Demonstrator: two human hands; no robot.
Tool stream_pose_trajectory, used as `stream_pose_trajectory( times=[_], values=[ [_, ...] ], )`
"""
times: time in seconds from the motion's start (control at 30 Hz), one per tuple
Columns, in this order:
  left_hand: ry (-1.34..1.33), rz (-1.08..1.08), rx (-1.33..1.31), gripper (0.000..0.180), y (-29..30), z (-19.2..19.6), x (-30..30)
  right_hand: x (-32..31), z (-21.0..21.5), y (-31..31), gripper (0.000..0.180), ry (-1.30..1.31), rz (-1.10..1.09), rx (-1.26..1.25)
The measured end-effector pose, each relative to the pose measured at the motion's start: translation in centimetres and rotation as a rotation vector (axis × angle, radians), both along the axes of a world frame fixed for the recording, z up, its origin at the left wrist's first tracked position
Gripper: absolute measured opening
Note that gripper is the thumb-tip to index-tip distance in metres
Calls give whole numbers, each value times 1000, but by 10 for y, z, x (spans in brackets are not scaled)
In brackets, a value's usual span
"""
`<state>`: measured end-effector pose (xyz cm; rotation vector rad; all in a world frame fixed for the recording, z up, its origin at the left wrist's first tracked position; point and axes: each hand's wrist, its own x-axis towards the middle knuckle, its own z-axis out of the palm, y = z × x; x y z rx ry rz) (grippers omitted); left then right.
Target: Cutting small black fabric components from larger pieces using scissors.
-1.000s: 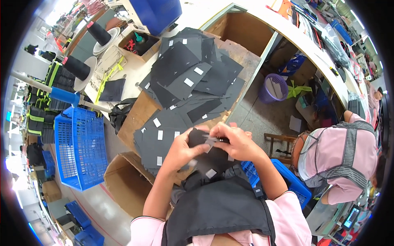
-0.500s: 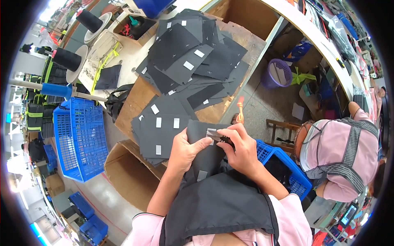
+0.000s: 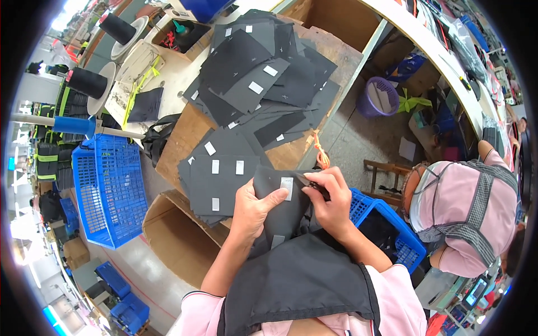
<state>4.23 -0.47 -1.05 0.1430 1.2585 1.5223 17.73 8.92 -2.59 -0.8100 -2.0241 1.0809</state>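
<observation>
A dark grey fabric piece (image 3: 283, 217) is held up in front of my apron, pinched by my left hand (image 3: 249, 211) along its left side. The thumb of that hand lies beside a white label (image 3: 286, 188) on the fabric, and a second label (image 3: 277, 241) shows lower down. My right hand (image 3: 332, 199) grips small dark thread snips (image 3: 320, 190), their tip at the upper right edge of the fabric. An orange cord (image 3: 319, 151) trails from the right hand. Just beyond my hands, similar labelled fabric pieces (image 3: 227, 185) lie in an overlapping stack.
More dark pieces (image 3: 252, 73) pile up farther back on the wooden board (image 3: 174, 145). An open cardboard box (image 3: 179, 241) and a blue basket (image 3: 109, 190) are at left. Another blue basket (image 3: 412, 246) stands at right, near a seated person (image 3: 465, 213). A purple bin (image 3: 378, 101) sits beyond.
My right hand has drawn the snips off the label to the right, toward the fabric's edge. The label now shows whole. The orange cord has swung up and left.
</observation>
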Motion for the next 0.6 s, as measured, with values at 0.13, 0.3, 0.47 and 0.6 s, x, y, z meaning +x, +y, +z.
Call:
stream_pose_trajectory(
  times=[0.13, 0.3, 0.47, 0.6],
  values=[
    [23, -15, 26, 27, -1, -3, -2, 2, 1, 4, 28, -12, 78, 137],
    [83, -19, 4, 28, -4, 1, -4, 3, 3, 7, 32, -19, 120, 149],
    [140, -41, 4, 26, -2, 2, -6, 0, 5, 5, 33, -55, 169, 128],
    [160, -59, -27, 23, -2, 4, -5, 0, 0, 16, 33, 8, 33, 137]
  ],
)
